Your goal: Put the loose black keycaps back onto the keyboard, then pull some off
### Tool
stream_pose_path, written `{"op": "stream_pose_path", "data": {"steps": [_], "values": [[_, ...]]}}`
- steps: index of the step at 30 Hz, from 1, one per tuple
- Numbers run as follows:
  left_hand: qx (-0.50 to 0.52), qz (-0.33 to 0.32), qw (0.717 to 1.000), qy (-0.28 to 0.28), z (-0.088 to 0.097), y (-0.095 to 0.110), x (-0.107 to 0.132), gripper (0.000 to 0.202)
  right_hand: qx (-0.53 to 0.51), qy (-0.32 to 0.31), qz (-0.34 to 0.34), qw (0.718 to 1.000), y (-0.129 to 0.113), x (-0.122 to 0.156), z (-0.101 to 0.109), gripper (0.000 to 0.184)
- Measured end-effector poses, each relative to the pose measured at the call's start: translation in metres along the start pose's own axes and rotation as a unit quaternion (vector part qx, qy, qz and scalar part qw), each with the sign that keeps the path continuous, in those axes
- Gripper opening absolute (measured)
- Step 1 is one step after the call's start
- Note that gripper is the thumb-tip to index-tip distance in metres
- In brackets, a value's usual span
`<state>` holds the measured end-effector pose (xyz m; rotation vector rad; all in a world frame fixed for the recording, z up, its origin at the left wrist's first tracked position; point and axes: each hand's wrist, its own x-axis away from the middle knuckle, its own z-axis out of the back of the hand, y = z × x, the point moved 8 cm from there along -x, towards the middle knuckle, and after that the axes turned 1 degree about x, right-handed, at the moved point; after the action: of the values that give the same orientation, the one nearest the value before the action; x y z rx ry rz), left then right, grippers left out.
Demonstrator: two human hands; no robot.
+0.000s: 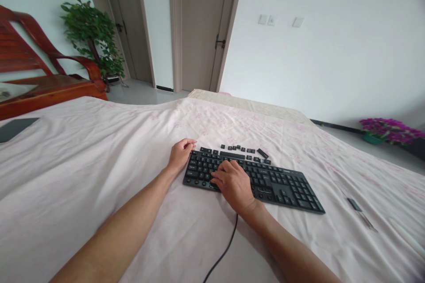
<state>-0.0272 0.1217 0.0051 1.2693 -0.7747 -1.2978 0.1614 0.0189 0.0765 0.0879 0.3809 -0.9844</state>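
A black keyboard (pixel 288 185) lies on the pale cloth, slightly askew. Along its near edge several keycaps are off, and bare round sockets show. My right hand (pixel 234 183) is over the left half of the keyboard, with thumb and fingers bent together at the near rows; anything between the fingertips is hidden. At the far left corner of the keyboard is my left hand (pixel 181 152), its fingers curled together, and I cannot make out anything in it. Loose black keycaps (pixel 243 149) lie beyond the far edge, including a long spacebar keycap (pixel 232 155).
A black cable (pixel 229 243) runs toward me across the cloth (pixel 159 247). To the right lies a small tool (pixel 355 204) with a dark handle and thin metal wires. A dark flat object (pixel 16 129) is at far left. A wooden bench (pixel 49 84) stands beyond.
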Motion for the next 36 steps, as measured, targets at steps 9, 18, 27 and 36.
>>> {"op": "stream_pose_path", "data": {"steps": [9,18,27,36], "values": [[-0.003,-0.006,1.0,0.003,0.0,0.0,0.0,0.026,0.022,-0.008,0.02,1.0,-0.005,0.002,-0.002,0.007],[-0.004,-0.002,1.0,0.003,0.0,0.003,0.001,0.027,0.028,0.003,0.014,1.0,-0.007,0.006,-0.003,0.013],[-0.002,0.001,1.0,0.005,0.001,0.004,0.002,0.026,0.045,-0.021,0.032,0.998,-0.008,0.006,-0.006,0.007],[0.0,-0.007,1.0,-0.002,0.0,0.002,0.001,0.027,-0.038,-0.007,0.002,0.999,0.0,0.012,-0.007,0.015]]}}
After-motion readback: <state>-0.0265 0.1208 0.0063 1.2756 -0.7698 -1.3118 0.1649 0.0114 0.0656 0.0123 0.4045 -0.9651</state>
